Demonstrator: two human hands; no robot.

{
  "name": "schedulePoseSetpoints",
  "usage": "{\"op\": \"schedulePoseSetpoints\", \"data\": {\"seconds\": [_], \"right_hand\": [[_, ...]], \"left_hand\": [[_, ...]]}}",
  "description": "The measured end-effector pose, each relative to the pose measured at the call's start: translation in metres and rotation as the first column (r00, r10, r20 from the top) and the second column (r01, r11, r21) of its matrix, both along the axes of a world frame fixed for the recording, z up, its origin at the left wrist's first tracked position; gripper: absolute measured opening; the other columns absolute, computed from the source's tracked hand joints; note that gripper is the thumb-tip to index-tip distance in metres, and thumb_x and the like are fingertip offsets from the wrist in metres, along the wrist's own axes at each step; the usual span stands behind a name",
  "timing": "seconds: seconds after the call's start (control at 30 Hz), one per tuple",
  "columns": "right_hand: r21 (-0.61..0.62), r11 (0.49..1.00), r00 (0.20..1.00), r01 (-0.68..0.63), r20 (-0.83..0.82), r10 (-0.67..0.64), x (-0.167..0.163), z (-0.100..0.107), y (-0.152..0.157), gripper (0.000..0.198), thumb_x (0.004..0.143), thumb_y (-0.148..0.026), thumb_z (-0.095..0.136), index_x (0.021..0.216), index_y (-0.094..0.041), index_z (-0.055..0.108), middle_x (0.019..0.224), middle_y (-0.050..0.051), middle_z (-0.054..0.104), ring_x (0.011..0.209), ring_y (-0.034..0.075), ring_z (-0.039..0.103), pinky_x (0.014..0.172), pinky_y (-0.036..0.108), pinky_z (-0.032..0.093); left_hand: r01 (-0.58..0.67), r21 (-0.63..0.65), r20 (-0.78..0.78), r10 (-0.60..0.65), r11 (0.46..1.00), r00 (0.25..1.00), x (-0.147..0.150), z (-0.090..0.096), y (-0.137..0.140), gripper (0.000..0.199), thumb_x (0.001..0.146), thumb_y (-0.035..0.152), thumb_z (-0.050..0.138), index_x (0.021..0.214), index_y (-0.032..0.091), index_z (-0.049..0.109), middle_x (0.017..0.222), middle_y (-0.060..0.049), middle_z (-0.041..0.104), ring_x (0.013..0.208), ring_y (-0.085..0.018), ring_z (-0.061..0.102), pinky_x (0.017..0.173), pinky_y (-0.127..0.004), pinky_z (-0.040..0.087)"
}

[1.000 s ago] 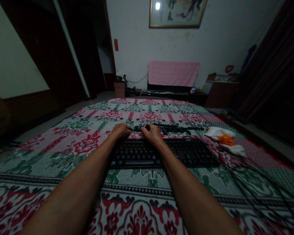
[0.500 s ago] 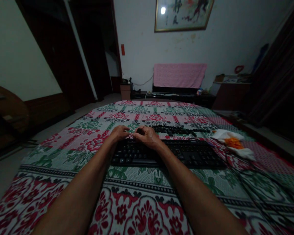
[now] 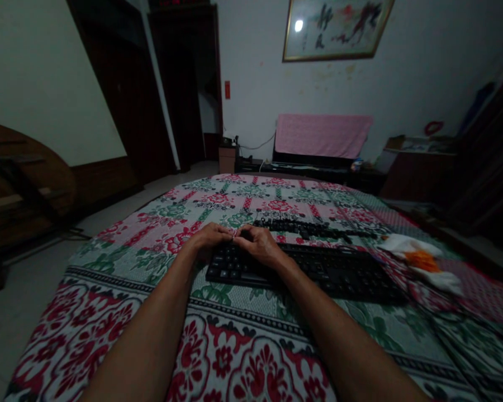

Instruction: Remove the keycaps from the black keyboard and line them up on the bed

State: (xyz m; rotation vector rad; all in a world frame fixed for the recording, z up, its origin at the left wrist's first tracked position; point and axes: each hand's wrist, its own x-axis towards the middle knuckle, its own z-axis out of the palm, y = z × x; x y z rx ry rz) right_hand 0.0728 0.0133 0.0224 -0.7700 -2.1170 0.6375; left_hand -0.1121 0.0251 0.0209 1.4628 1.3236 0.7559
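Both left hand (image 3: 212,237) and right hand (image 3: 260,244) curl at the part-hidden keyboard (image 3: 352,273), each grip's gap and contents indiscernible.

The long, black, rectangular plastic keyboard (image 3: 352,274) lies flat in front of me, keys upward, its right end slanting slightly closer to me than its left. Pale markings show on the keys near its left end; part of its middle is hidden under my right hand (image 3: 260,244). A small, dark piece (image 3: 246,234) sits between that hand's thumb and fingers, its shape too dim to tell. Just beyond the keyboard, small, loose black pieces (image 3: 305,228) lie in an uneven band.
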Motion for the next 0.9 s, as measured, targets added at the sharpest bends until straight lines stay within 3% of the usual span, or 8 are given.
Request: {"op": "schedulePoseSetpoints", "data": {"seconds": [0.43, 0.57, 0.9], "right_hand": [[0.001, 1.0, 0.999, 0.0, 0.033, 0.0, -0.004, -0.003, -0.003, 0.019, 0.081, -0.032, 0.051, 0.079, -0.016, 0.06, 0.063, -0.001, 0.054, 0.057, 0.01, 0.046, 0.054, 0.019, 0.033], [0.023, 1.0, 0.999, -0.001, 0.053, 0.0, -0.005, 0.0, -0.007, 0.018, 0.081, -0.03, 0.049, 0.081, -0.016, 0.059, 0.066, -0.001, 0.054, 0.06, 0.011, 0.049, 0.057, 0.02, 0.034], [-0.026, 0.999, 1.0, 0.024, -0.014, -0.024, -0.009, -0.001, -0.008, 0.013, 0.081, -0.027, 0.049, 0.077, -0.017, 0.056, 0.063, -0.002, 0.051, 0.059, 0.01, 0.047, 0.058, 0.02, 0.034]], "left_hand": [[0.024, -0.064, 0.034, -0.022, 0.998, 0.999, -0.005, 0.001, -0.004, 0.026, 0.056, 0.025, 0.069, 0.079, 0.013, 0.068, 0.059, 0.0, 0.06, 0.052, -0.011, 0.05, 0.051, -0.023, 0.036], [0.154, -0.107, 0.079, -0.146, 0.982, 0.986, -0.008, 0.007, -0.008, 0.029, 0.058, 0.025, 0.067, 0.084, 0.014, 0.066, 0.062, 0.002, 0.059, 0.053, -0.01, 0.049, 0.053, -0.022, 0.037], [0.354, -0.058, -0.092, -0.359, 0.933, 0.929, -0.016, 0.014, -0.005, 0.044, 0.058, 0.02, 0.063, 0.102, 0.018, 0.064, 0.077, 0.0, 0.066, 0.07, -0.014, 0.056, 0.064, -0.022, 0.041]]}}
